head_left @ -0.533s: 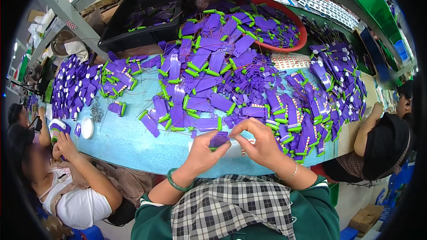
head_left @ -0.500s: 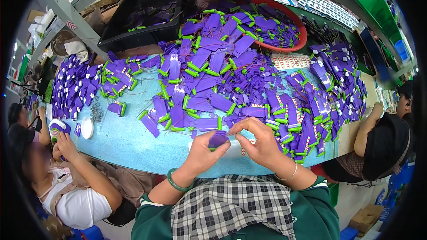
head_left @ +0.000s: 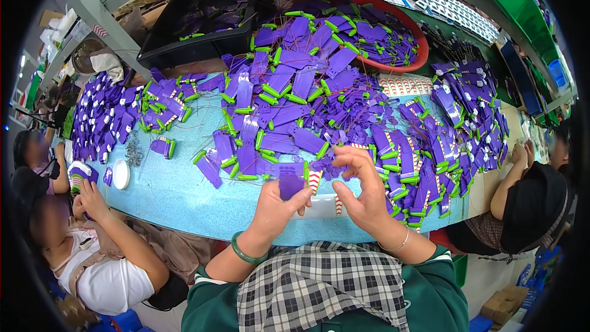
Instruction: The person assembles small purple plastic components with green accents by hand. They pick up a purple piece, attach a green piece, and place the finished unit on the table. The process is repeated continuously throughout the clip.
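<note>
My left hand (head_left: 275, 209) pinches a flat purple plastic plate (head_left: 291, 186) with slots near its top, above the front part of the table. Right beside that plate stands a red-and-white striped sticker (head_left: 314, 181); I cannot tell whether it touches the plate. My right hand (head_left: 367, 195) hovers to the right, thumb and forefinger well apart, nothing visible between them. Between the hands a second striped sticker (head_left: 338, 205) lies on a whitish strip (head_left: 324, 206). Just beyond them spreads a heap of purple pieces with green ends (head_left: 284, 141), thin wires among them.
A black crate (head_left: 184, 49) and a red basin (head_left: 421, 55) of purple pieces stand at the back. A white round lid (head_left: 121, 174) and small metal parts (head_left: 133, 150) lie left. Co-workers sit on both sides, one near a striped purple piece (head_left: 80, 177).
My right hand has come away from the purple plate, its fingers parting and moving slightly right. My left hand has turned the plate flatter to view and shifted it a little left.
</note>
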Tool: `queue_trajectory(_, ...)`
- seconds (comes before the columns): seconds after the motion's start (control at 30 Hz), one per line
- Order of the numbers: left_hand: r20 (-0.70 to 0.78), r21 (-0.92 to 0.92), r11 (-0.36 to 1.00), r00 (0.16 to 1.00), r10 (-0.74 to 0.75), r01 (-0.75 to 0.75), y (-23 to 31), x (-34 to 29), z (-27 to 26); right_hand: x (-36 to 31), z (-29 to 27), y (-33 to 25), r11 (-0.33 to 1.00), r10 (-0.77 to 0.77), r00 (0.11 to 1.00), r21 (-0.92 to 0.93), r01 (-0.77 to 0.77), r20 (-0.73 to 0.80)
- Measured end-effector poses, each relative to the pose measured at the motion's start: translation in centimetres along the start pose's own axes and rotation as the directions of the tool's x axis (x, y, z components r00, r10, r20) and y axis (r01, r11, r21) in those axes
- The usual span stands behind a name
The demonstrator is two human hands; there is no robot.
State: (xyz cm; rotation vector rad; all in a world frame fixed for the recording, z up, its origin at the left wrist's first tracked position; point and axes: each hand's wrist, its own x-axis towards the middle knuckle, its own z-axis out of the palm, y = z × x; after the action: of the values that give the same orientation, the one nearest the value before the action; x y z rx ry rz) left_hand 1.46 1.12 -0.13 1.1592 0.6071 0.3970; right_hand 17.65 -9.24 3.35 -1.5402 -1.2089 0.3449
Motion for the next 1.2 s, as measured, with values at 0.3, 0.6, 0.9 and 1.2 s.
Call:
queue_trajectory(0.3, 0.055, -0.268, 0.961, 0.997, -0.061, 0.074, 0.1, 0.0, 0.9, -1.8, 2.3, 2.8, 0.84, 0.271, 0.949, 0.443, -0.315, 0.161)
queue_trajectory(0.6, 0.18, -0.488, 0.854, 0.979, -0.1, 0.177, -0.5, -0.1, 1.0, -2.2, 2.5, 3.4, 0.759, 0.374, 0.885, 0.457, -0.464, 0.278)
queue_trajectory(0.9, 0.189, -0.472, 0.866, 0.979, -0.083, 0.164, -0.8, -0.2, 1.0, -2.4, 2.7, 3.1, 0.874, 0.329, 0.928, 0.314, -0.37, 0.177)
queue_trajectory(1.2, 0.185, -0.294, 0.954, 0.983, -0.009, 0.064, -1.2, -0.3, 1.2, -2.5, 2.6, 2.8, 0.927, 0.267, 0.953, 0.233, -0.294, 0.14)
